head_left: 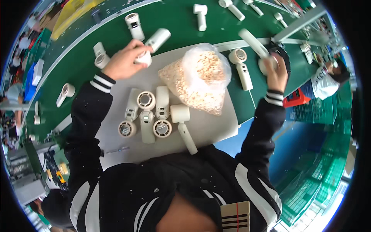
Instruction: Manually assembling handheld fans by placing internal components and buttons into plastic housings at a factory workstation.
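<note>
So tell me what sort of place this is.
Probably a factory assembly line. Many identical white handheld fans lie along a green conveyor belt, the left hand and right hand each hold one, and a bag of small parts sits by.

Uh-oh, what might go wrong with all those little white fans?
1. The left hand reaches for a fan close to the bulging bag of small pieces; a bump might spill it.
2. One fan on the grey board points toward its near edge and might get knocked off.
</note>
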Demonstrator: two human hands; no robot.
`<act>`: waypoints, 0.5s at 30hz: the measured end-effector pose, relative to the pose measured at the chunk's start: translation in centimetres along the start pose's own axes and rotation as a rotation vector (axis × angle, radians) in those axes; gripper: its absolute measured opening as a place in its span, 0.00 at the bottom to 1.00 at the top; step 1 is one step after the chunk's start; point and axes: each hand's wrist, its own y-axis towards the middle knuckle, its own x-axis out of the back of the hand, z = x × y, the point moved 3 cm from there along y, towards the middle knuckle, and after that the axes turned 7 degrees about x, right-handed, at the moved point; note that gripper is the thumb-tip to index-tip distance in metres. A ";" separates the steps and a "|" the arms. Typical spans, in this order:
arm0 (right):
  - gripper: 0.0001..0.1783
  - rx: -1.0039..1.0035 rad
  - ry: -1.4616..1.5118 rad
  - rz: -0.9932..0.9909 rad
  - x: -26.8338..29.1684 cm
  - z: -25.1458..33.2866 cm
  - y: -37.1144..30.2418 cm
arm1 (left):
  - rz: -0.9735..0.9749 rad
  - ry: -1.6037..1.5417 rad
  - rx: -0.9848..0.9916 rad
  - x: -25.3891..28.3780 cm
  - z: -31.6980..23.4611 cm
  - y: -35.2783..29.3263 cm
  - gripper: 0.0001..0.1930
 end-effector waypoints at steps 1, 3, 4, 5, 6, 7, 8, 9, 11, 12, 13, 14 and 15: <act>0.23 0.014 0.027 0.022 -0.4 -0.5 -1.1 | -0.014 0.009 0.034 0.4 0.8 -1.9 0.22; 0.24 -0.096 -0.051 -0.013 -0.1 -2.3 -3.4 | 0.004 -0.012 0.002 0.6 1.7 -5.3 0.21; 0.24 -0.152 -0.097 -0.031 0.3 -3.3 -4.5 | 0.015 -0.025 -0.019 0.5 2.0 -6.8 0.21; 0.25 -0.208 -0.146 -0.050 0.7 -4.4 -5.7 | 0.026 -0.041 -0.040 0.3 2.3 -8.3 0.21; 0.26 -0.263 -0.197 -0.068 1.3 -5.4 -6.8 | 0.037 -0.057 -0.063 0.1 2.5 -9.9 0.21; 0.26 -0.245 -0.186 -0.051 1.3 -5.6 -7.1 | 0.021 -0.059 -0.042 0.3 2.5 -10.1 0.21; 0.25 -0.251 -0.207 -0.011 1.2 -5.9 -7.4 | 0.040 -0.136 -0.023 0.4 2.6 -10.4 0.20; 0.25 -0.257 -0.228 0.029 1.1 -6.2 -7.8 | 0.058 -0.213 -0.004 0.6 2.7 -10.8 0.18; 0.24 -0.269 -0.269 0.110 0.7 -6.9 -8.7 | 0.093 -0.367 0.033 1.0 2.9 -11.6 0.16; 0.24 -0.277 -0.290 0.151 0.5 -7.3 -9.3 | 0.111 -0.443 0.049 1.2 3.0 -12.0 0.15; 0.24 -0.257 -0.281 0.164 0.0 -5.0 -8.4 | 0.089 -0.444 0.065 1.4 4.7 -11.8 0.15; 0.22 -0.185 -0.229 0.090 -0.2 -2.6 -7.6 | -0.039 -0.367 0.150 2.0 6.7 -11.5 0.16; 0.20 -0.116 -0.176 0.016 -0.4 -0.1 -7.0 | -0.165 -0.288 0.234 2.6 8.7 -11.3 0.18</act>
